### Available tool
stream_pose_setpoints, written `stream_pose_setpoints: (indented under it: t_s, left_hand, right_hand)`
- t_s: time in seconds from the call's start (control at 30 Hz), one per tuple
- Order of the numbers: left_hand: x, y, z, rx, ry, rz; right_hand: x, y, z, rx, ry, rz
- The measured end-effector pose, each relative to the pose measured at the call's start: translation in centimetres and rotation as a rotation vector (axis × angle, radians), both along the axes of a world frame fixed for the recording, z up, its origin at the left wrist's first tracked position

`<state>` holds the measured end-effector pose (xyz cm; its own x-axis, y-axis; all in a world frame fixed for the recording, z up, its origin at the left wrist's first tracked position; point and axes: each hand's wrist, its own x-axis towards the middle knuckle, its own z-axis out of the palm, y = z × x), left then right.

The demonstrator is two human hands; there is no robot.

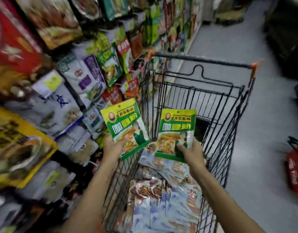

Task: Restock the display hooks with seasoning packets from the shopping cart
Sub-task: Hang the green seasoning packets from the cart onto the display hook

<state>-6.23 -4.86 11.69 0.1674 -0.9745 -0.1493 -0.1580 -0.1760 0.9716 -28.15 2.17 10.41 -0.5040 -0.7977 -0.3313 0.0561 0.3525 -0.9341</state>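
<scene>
Head camera looks down into a black wire cart [203, 63]. Closest, inside the cart, lies a heap of shiny blue and silver packets [170, 207].

Over the cart's left side, the left hand [113, 145] holds a green packet [124, 125] by its bottom. Over the middle of the cart, the right hand [192, 153] holds a second green packet [176, 130] the same way. The fingers [180, 146] of each hand are curled round the packet, thumb on the front.

I think the job now is to hang them. Hold each one low so its top is free. Hang one at a time, picture facing out.

Both packets are flat, green and yellow, with big white letters and a food picture. They stand upright, apart from each other. The first has a tiny hole [119, 106] at the top.

Left of the cart is a wall of hanging packets [84, 76], with green ones like these farther along. The hooks are too blurry to see. Right of the cart, a red bag [296, 167] sits on the floor.
</scene>
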Motion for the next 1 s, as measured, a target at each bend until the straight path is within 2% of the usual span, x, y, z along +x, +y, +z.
stream_pose_setpoints:
  t_s: [0.23,0.5,0.63,0.8,1.0]
  left_hand:
    - [9.8,8.4,15.7,-0.226,0.059,0.203]
    - [22.7,20.7,28.9,-0.527,-0.036,0.502]
    - [28.7,26.9,33.0,-0.619,-0.061,0.635]
    - [35.4,33.9,36.7,-0.691,-0.113,0.773]
    - [41.2,38.5,39.7,-0.713,-0.187,0.844]
  right_hand:
    - [7.2,0.4,14.9,-0.364,0.117,0.325]
    - [22.8,2.5,27.5,-0.605,0.061,0.721]
    - [30.8,5.5,32.0,-0.769,-0.028,0.879]
    - [40.3,9.1,36.5,-0.862,-0.133,1.079]
    - [48.1,11.3,40.0,-0.878,-0.203,1.18]
